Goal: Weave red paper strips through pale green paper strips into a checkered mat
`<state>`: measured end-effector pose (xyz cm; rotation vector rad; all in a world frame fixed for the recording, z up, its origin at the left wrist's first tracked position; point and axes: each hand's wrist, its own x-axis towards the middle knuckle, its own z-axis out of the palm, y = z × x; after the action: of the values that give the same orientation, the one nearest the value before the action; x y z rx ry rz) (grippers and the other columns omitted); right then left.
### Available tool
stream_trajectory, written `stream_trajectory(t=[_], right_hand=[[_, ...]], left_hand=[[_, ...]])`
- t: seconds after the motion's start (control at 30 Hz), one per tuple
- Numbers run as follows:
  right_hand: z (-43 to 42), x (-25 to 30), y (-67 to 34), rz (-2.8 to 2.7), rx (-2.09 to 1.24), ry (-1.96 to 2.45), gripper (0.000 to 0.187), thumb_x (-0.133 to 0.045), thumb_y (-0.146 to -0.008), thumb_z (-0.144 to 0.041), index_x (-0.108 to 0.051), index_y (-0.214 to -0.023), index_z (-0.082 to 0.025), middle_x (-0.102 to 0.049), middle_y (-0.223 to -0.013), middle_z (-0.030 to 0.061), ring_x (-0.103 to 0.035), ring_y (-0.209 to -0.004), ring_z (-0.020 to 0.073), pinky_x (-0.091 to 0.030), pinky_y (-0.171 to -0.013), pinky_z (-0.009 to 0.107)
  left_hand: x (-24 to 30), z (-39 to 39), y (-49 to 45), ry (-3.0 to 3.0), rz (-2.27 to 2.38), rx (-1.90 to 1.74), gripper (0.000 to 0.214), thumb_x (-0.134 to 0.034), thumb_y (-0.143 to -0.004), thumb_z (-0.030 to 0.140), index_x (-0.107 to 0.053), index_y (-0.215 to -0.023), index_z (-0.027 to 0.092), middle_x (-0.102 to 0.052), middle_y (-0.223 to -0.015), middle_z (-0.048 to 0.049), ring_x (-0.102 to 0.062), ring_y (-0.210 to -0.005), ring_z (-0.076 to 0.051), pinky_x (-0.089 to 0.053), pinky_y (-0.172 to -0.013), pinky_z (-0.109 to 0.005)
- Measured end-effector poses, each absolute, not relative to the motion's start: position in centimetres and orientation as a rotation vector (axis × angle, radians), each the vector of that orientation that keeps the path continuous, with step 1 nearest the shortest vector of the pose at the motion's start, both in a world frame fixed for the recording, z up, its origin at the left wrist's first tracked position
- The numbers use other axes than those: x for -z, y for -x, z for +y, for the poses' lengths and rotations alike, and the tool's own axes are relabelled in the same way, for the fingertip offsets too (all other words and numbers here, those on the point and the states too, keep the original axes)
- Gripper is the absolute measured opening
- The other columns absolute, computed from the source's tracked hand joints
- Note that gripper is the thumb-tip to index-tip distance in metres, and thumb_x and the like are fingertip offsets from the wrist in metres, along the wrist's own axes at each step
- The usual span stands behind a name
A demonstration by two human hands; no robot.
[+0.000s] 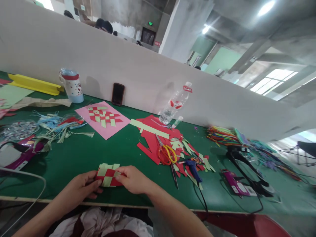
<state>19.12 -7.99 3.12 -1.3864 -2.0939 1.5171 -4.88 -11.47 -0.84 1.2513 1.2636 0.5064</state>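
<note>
Grip, two-handed: my left hand [85, 185] is pinching the weave [107, 175] by its left end, my right hand [133, 179] is pinching its right end. Weave: lying between them, near the table's [111, 153] front edge, long axis running left to right, neither hand standing nearer. Scissors [163, 145]: resting farther off, to the right.

A craft workshop inside a large, bare hall. A long green table [118, 148] carries cut red paper [151, 141], scissors [162, 146], a blue glue gun [194, 169] and stringy tassels [50, 121]. Behind it runs a low white partition [144, 87], with the tops of people's heads [105, 25] showing beyond. Overhead are a raw grey concrete ceiling [237, 19] and bright lamps [266, 8]; a green sign [150, 23] glows above a dark doorway [148, 35].
</note>
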Motion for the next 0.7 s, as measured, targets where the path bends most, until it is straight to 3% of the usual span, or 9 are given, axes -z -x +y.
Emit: stream_trajectory(t=[0.1, 0.2, 0.4, 0.53, 0.7], right_hand=[[-8.0, -3.1, -19.2, -2.086, -1.525, 1.388, 0.018, -0.057, -0.097, -0.016, -0.075, -0.093, -0.019, -0.052, -0.071, -0.0058, -0.043, -0.064, 0.0104, -0.032, -0.059, 0.019], [-8.0, -2.9, -19.3, -2.083, -1.529, 1.38, 0.021, -0.057, -0.096, -0.015, -0.077, -0.099, -0.018, -0.056, -0.072, -0.0052, -0.046, -0.065, 0.0107, -0.034, -0.059, 0.019], [-8.5, -2.5, -19.2, -2.1, -1.5, 1.352, 0.032, -0.065, -0.089, -0.011, -0.08, -0.115, -0.023, -0.074, -0.087, -0.0043, -0.064, -0.077, 0.0132, -0.045, -0.068, 0.018], [-8.9, -2.9, -19.1, -2.157, -1.366, 1.347, 0.032, -0.062, -0.09, -0.01, -0.083, -0.11, -0.024, -0.08, -0.091, -0.0026, -0.072, -0.085, 0.0168, -0.049, -0.072, 0.02], [-6.9, -4.0, -19.2, -2.333, -1.002, 1.17, 0.043, -0.052, -0.1, -0.011, -0.077, -0.129, -0.031, -0.083, -0.117, -0.0022, -0.078, -0.107, 0.0162, -0.056, -0.09, 0.022]], left_hand=[[1.7, -11.4, 4.9, -1.236, 1.247, -0.53, 0.061, -0.071, -0.076, 0.071, -0.075, -0.113, 0.022, -0.08, -0.098, -0.0064, -0.076, -0.092, -0.025, -0.061, -0.077, -0.032], [2.6, -11.4, 4.9, -1.26, 1.231, -0.548, 0.061, -0.076, -0.074, 0.065, -0.075, -0.116, 0.02, -0.08, -0.093, -0.0054, -0.073, -0.085, -0.023, -0.059, -0.074, -0.03], [3.3, -11.4, 4.9, -1.368, 1.242, -0.575, 0.055, -0.068, -0.082, 0.06, -0.076, -0.115, 0.017, -0.08, -0.088, -0.0048, -0.068, -0.071, -0.019, -0.054, -0.066, -0.027], [2.4, -11.3, 5.0, -1.485, 1.255, -0.62, 0.048, -0.062, -0.087, 0.058, -0.079, -0.111, 0.02, -0.081, -0.089, -0.0035, -0.072, -0.073, -0.02, -0.055, -0.066, -0.026], [0.3, -9.4, 5.6, -1.695, 1.317, -0.77, 0.04, -0.059, -0.092, 0.054, -0.081, -0.109, 0.025, -0.084, -0.097, -0.0038, -0.078, -0.086, -0.024, -0.059, -0.076, -0.028]])
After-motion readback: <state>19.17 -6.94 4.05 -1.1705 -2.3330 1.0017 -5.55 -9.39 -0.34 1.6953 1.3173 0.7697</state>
